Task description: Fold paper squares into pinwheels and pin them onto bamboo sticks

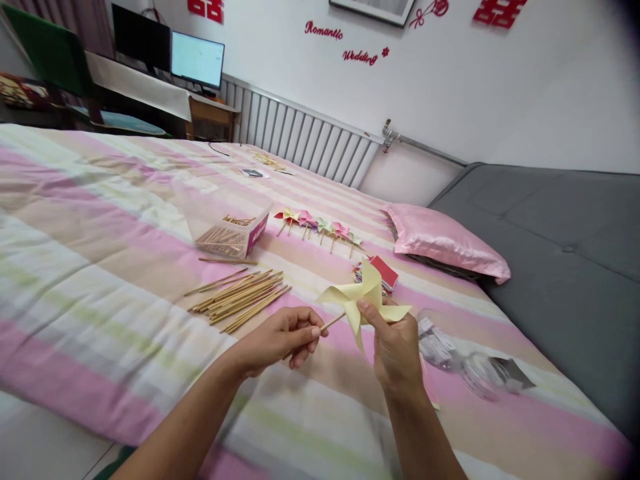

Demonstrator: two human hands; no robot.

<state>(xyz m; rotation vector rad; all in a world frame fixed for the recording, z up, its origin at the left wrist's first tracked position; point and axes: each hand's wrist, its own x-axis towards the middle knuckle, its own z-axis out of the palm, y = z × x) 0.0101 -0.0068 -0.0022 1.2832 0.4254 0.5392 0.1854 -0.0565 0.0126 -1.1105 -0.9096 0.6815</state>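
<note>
Between my hands is a pale yellow paper pinwheel [367, 293] with curled blades, at the end of a thin wooden stick [334, 322]. My left hand [287, 337] pinches the stick a short way below the blades. My right hand [397, 343] grips the pinwheel near its centre, thumb on the front; the fingers behind the paper are partly hidden. Left of my hands, a pile of loose wooden sticks [245, 295] lies on the striped bedspread [150, 267]. Just behind the pinwheel sits a stack of coloured paper squares [384, 273].
A clear plastic box [233, 230] with its lid up holds more sticks. Several finished pinwheels [320, 225] lie in a row farther back. Clear round containers [480, 373] are at the right, near a grey headboard [560, 253]. A pink pillow [445, 240] lies against it.
</note>
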